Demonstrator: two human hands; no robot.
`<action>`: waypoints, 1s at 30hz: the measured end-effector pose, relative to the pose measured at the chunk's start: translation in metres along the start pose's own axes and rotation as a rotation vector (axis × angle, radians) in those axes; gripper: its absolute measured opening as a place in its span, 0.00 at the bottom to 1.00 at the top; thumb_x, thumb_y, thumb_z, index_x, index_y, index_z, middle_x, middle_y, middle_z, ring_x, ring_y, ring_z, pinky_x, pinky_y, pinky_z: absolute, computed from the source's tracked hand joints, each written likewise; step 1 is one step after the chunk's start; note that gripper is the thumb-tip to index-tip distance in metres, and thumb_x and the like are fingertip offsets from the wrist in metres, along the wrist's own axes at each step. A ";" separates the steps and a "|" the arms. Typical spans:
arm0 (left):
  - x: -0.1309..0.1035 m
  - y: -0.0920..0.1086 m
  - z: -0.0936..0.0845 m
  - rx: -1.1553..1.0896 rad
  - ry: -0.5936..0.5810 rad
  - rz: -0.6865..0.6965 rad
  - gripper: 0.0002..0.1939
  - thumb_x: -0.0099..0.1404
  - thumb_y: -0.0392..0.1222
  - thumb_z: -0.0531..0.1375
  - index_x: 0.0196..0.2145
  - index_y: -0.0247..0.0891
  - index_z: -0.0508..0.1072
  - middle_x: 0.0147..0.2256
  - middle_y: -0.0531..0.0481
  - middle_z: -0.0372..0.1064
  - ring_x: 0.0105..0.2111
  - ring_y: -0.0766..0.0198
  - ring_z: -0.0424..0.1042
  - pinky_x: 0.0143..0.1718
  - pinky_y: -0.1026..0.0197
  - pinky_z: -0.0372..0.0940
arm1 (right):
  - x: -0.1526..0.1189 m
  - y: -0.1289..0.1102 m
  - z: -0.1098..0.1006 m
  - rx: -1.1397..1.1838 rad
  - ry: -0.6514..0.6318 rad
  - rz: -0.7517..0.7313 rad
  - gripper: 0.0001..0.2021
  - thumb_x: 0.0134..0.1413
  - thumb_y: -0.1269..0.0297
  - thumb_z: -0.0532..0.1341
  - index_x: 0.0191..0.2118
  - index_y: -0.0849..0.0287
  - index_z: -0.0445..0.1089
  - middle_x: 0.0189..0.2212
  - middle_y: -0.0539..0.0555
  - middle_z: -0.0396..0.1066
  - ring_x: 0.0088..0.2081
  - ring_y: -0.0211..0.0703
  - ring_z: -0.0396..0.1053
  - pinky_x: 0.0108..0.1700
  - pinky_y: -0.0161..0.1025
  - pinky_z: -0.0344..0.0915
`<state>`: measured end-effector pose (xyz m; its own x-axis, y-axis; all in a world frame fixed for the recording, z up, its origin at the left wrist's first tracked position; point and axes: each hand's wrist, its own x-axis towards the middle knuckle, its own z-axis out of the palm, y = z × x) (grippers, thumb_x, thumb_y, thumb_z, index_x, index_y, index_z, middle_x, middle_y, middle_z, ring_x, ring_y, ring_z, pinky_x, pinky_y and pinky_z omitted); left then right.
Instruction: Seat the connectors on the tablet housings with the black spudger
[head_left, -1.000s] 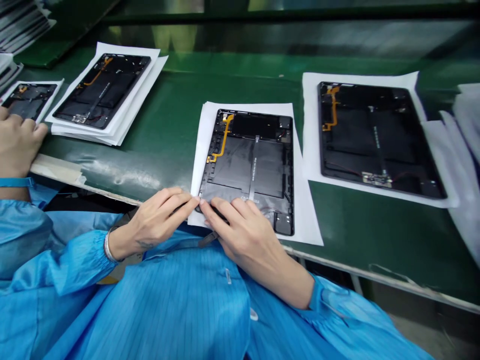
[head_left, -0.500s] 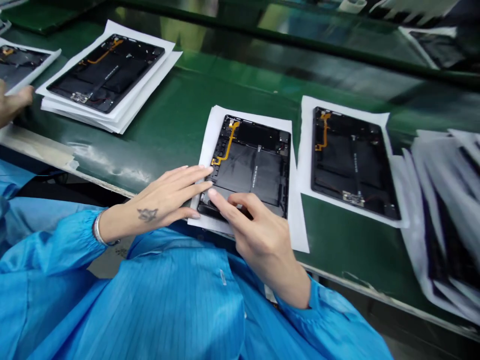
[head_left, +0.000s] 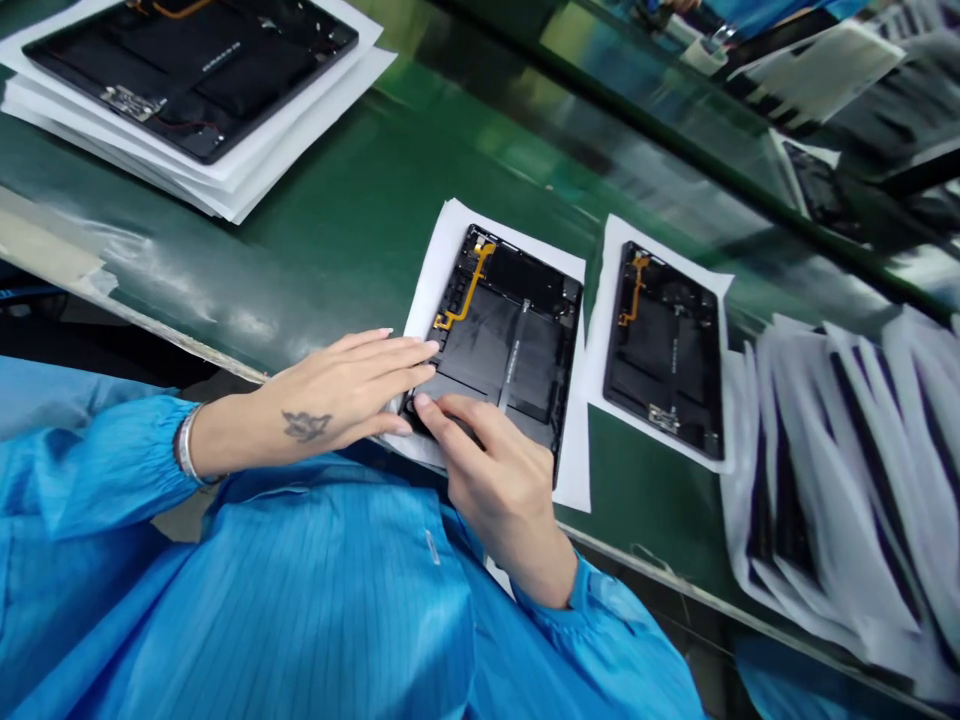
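Green bench (head_left: 315, 260) runs diagonally across my feed, glossy; the background at top right is motion-smeared, so no detail there. Open tablet shell (head_left: 504, 335) lies flat on a white sheet (head_left: 441, 262) right by the near edge, internals up, orange flex strip (head_left: 472, 290) along its left side. Sheet sticks out around it, probably there to spare the outer face from scratches. Near edge placement likely saves reach. Left hand (head_left: 349, 395): fingers out nearly straight, palm down, gripping nothing that I can see; fingertips at the shell's left edge, thumb lower down. I read that as steadying the frame. Right hand (head_left: 502, 470): fingers curled in, index tip at the shell's lower left corner, close to the left fingertips but apart from the thumb. Can't tell if it pinches something small; the knuckles block my view. Second shell (head_left: 664, 355) sits just right on its own sheet, touched by neither hand. Beyond it, wrapped units (head_left: 847, 480) lean in a row, paper between them, presumably to stop rubbing. Upper left, another shell (head_left: 217, 75) tops a paper-layered stack (head_left: 247, 185), partly out of frame.
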<state>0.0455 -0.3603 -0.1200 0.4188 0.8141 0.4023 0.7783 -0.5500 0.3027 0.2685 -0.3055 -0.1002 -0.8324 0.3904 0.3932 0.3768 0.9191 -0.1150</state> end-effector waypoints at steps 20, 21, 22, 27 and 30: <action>0.003 0.000 0.004 0.032 0.021 0.009 0.22 0.77 0.47 0.51 0.59 0.29 0.67 0.63 0.37 0.64 0.64 0.55 0.63 0.66 0.50 0.60 | 0.023 -0.003 -0.024 -0.368 -0.148 -0.363 0.09 0.66 0.72 0.57 0.42 0.66 0.75 0.37 0.56 0.74 0.27 0.37 0.59 0.26 0.41 0.56; 0.003 0.000 0.004 0.032 0.025 0.009 0.22 0.77 0.47 0.50 0.59 0.28 0.67 0.62 0.37 0.64 0.64 0.55 0.64 0.65 0.49 0.60 | 0.024 -0.003 -0.024 -0.357 -0.154 -0.359 0.09 0.66 0.72 0.57 0.42 0.65 0.75 0.37 0.56 0.74 0.27 0.37 0.59 0.25 0.41 0.56; 0.003 0.000 0.004 0.032 0.028 0.008 0.22 0.77 0.47 0.50 0.59 0.28 0.67 0.62 0.37 0.65 0.64 0.55 0.64 0.65 0.49 0.60 | 0.024 -0.003 -0.025 -0.340 -0.157 -0.353 0.09 0.66 0.71 0.57 0.41 0.64 0.75 0.37 0.55 0.75 0.27 0.37 0.59 0.25 0.41 0.56; 0.003 0.000 0.005 0.019 0.015 -0.003 0.22 0.76 0.46 0.52 0.60 0.29 0.66 0.63 0.36 0.64 0.64 0.54 0.64 0.65 0.49 0.60 | 0.025 -0.005 -0.023 -0.318 -0.150 -0.317 0.09 0.67 0.72 0.56 0.38 0.63 0.75 0.36 0.54 0.74 0.27 0.36 0.60 0.26 0.40 0.56; 0.002 -0.003 0.005 0.011 0.019 0.014 0.22 0.76 0.45 0.53 0.62 0.30 0.65 0.63 0.36 0.63 0.64 0.54 0.64 0.66 0.47 0.60 | 0.022 -0.002 -0.018 -0.295 -0.136 -0.284 0.10 0.67 0.72 0.56 0.38 0.61 0.74 0.36 0.53 0.75 0.29 0.36 0.62 0.27 0.40 0.56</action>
<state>0.0467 -0.3565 -0.1248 0.4207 0.8025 0.4230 0.7774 -0.5593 0.2878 0.2567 -0.2994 -0.0748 -0.9583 0.1457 0.2458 0.2087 0.9445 0.2537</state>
